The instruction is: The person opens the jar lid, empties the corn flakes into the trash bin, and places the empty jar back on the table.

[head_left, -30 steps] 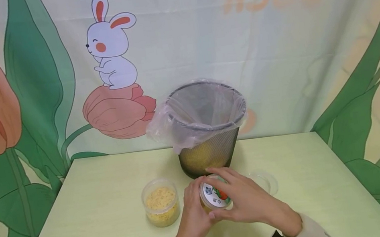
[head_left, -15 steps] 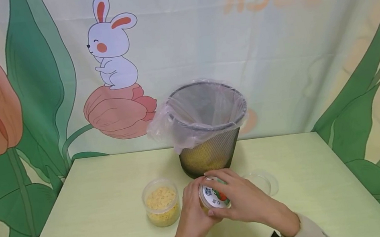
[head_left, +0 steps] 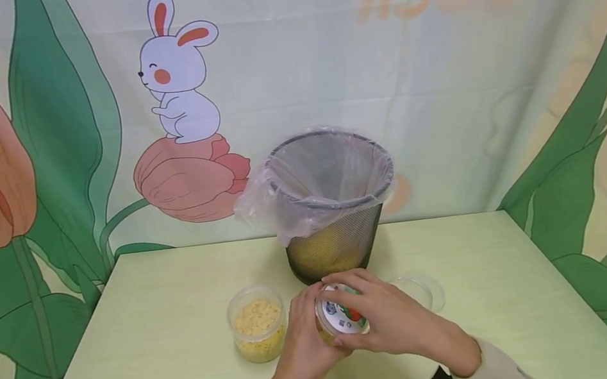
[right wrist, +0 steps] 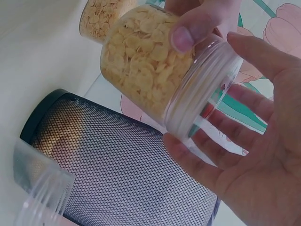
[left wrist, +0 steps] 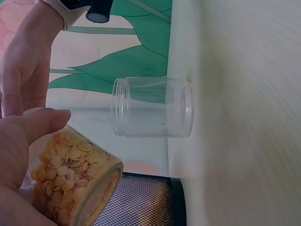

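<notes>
My left hand (head_left: 304,343) grips a clear plastic jar (right wrist: 146,63) by its side. Pale yellow flakes fill most of the jar, and in both wrist views it is tilted. On top sits a clear screw lid (right wrist: 207,84) with a white, red and green label, seen in the head view. The fingers and thumb of my right hand (head_left: 391,316) span the rim of this lid. A second jar of yellow flakes (head_left: 258,325) stands on the table left of my hands. Right of them is a clear jar (left wrist: 148,107) with nothing visible inside, partly hidden by my right hand in the head view.
Just behind my hands stands a black mesh wastebasket (head_left: 340,246) with a thin pinkish bag (head_left: 295,213) folded over its rim; something yellow shows through the lower mesh. The pale table (head_left: 173,337) ends at a printed curtain (head_left: 442,99).
Both hands have shifted very slightly left with the lidded jar between them. The other jars and the wastebasket have stayed where they were.
</notes>
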Motion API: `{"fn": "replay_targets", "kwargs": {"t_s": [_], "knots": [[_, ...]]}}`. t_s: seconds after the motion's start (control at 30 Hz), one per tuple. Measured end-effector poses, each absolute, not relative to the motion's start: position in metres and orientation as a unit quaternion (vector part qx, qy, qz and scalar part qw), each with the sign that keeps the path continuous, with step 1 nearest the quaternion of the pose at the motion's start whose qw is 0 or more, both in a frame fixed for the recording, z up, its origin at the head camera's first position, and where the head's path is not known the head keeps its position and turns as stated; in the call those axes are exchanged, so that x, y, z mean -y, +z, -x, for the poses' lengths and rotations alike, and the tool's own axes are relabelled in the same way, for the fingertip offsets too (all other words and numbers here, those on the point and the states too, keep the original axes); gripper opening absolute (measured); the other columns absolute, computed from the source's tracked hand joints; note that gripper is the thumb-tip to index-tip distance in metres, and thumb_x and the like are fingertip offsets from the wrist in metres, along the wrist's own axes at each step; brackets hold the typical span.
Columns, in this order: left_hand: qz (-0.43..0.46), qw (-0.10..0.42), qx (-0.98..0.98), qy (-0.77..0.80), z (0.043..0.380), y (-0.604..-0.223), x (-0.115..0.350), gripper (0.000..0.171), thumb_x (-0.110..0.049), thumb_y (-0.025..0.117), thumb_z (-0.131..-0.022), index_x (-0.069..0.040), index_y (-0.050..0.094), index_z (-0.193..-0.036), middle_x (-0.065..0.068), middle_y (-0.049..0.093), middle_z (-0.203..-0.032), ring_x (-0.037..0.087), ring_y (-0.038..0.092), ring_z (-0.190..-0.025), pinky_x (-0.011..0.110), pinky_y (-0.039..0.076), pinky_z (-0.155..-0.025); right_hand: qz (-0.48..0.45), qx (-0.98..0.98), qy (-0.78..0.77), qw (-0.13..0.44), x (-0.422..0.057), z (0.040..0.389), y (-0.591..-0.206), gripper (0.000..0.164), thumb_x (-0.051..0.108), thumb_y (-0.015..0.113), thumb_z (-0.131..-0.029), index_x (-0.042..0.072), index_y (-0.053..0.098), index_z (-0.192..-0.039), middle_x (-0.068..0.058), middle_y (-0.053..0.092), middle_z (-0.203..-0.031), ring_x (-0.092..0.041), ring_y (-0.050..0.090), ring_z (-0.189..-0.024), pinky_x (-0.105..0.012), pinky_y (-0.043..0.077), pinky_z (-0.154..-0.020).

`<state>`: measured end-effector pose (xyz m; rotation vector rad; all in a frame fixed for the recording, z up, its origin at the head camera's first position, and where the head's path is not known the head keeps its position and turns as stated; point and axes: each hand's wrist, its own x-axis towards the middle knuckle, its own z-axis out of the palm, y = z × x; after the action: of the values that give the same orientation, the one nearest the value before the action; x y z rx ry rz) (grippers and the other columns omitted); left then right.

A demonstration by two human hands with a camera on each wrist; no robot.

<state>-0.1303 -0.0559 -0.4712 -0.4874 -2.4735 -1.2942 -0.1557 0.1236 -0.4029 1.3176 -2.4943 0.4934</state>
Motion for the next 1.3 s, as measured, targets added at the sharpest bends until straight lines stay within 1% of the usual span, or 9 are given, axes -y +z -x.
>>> {"fn": "replay_targets", "kwargs": {"t_s": [0.23, 0.33, 0.6, 0.77, 0.9, 1.0, 1.1, 1.2, 1.3], "knots": [[0.175, 0.137, 0.865, -0.45, 0.129, -0.466, 0.058, 0.095, -0.019, 0.089, -0.06, -0.013, 0.04, -0.141, 0.006, 0.049, -0.138, 0.021, 0.043, -0.128, 0.044, 0.048, -0.103, -0.498, 0.841, 0.176, 0.117, -0.127, 0.157, -0.397, 0.061, 0.033, 0.083, -0.078, 0.023, 0.058, -0.133, 0.0, 0.051, -0.143, -0.02, 0.047, -0.131, -0.039, 0.05, -0.102], [0.18, 0.136, 0.864, -0.45, 0.128, -0.466, 0.058, 0.094, -0.022, 0.089, -0.061, -0.013, 0.04, -0.141, 0.006, 0.049, -0.138, 0.021, 0.043, -0.128, 0.044, 0.048, -0.102, -0.522, 0.827, 0.174, 0.118, -0.129, 0.158, -0.394, 0.063, 0.029, 0.084, -0.076, 0.023, 0.058, -0.133, -0.001, 0.05, -0.144, -0.021, 0.046, -0.132, -0.04, 0.049, -0.103], [0.194, 0.16, 0.864, -0.436, 0.128, -0.466, 0.058, 0.097, -0.025, 0.092, -0.06, -0.009, 0.041, -0.14, 0.006, 0.051, -0.135, 0.021, 0.046, -0.125, 0.04, 0.048, -0.102, -0.556, 0.809, 0.16, 0.1, -0.131, 0.158, -0.39, 0.07, 0.014, 0.086, -0.069, 0.02, 0.057, -0.132, -0.002, 0.046, -0.15, -0.025, 0.042, -0.139, -0.041, 0.042, -0.112], [0.184, 0.143, 0.859, -0.456, 0.129, -0.465, 0.061, 0.102, -0.025, 0.094, -0.058, -0.012, 0.039, -0.143, 0.004, 0.05, -0.139, 0.021, 0.044, -0.128, 0.044, 0.047, -0.103, -0.549, 0.813, 0.157, 0.117, -0.131, 0.157, -0.391, 0.073, 0.031, 0.084, -0.075, 0.019, 0.051, -0.14, -0.005, 0.044, -0.15, -0.025, 0.041, -0.14, -0.042, 0.042, -0.111], [0.172, 0.135, 0.856, -0.469, 0.13, -0.465, 0.064, 0.1, -0.021, 0.091, -0.06, -0.015, 0.039, -0.145, 0.002, 0.049, -0.14, 0.02, 0.043, -0.128, 0.045, 0.046, -0.104, -0.488, 0.845, 0.174, 0.131, -0.125, 0.153, -0.387, 0.072, 0.047, 0.075, -0.082, 0.02, 0.048, -0.143, -0.005, 0.045, -0.148, -0.023, 0.046, -0.135, -0.041, 0.051, -0.1], [0.175, 0.144, 0.859, -0.459, 0.131, -0.466, 0.064, 0.096, -0.021, 0.09, -0.06, -0.013, 0.04, -0.142, 0.003, 0.051, -0.137, 0.021, 0.044, -0.127, 0.044, 0.047, -0.103, -0.4, 0.89, 0.184, 0.121, -0.119, 0.147, -0.383, 0.07, 0.053, 0.072, -0.082, 0.024, 0.05, -0.142, -0.001, 0.048, -0.146, -0.02, 0.051, -0.13, -0.04, 0.055, -0.088], [0.177, 0.154, 0.862, -0.449, 0.131, -0.468, 0.063, 0.096, -0.022, 0.092, -0.06, -0.01, 0.041, -0.14, 0.005, 0.052, -0.134, 0.024, 0.045, -0.127, 0.043, 0.048, -0.102, -0.321, 0.925, 0.174, 0.109, -0.112, 0.143, -0.381, 0.071, 0.06, 0.07, -0.08, 0.026, 0.052, -0.14, 0.004, 0.051, -0.141, -0.019, 0.057, -0.122, -0.038, 0.056, -0.078], [0.17, 0.155, 0.864, -0.448, 0.131, -0.468, 0.063, 0.097, -0.021, 0.093, -0.058, -0.008, 0.041, -0.14, 0.007, 0.052, -0.134, 0.026, 0.044, -0.127, 0.044, 0.047, -0.102, -0.28, 0.942, 0.156, 0.103, -0.107, 0.141, -0.381, 0.076, 0.069, 0.066, -0.078, 0.026, 0.052, -0.139, 0.006, 0.054, -0.136, -0.019, 0.062, -0.112, -0.037, 0.054, -0.073], [0.163, 0.148, 0.866, -0.449, 0.13, -0.467, 0.062, 0.098, -0.019, 0.091, -0.059, -0.009, 0.04, -0.141, 0.008, 0.051, -0.135, 0.026, 0.044, -0.127, 0.044, 0.047, -0.102, -0.271, 0.945, 0.148, 0.104, -0.103, 0.139, -0.384, 0.079, 0.071, 0.066, -0.076, 0.025, 0.053, -0.138, 0.005, 0.057, -0.131, -0.02, 0.063, -0.107, -0.037, 0.054, -0.071]]}}
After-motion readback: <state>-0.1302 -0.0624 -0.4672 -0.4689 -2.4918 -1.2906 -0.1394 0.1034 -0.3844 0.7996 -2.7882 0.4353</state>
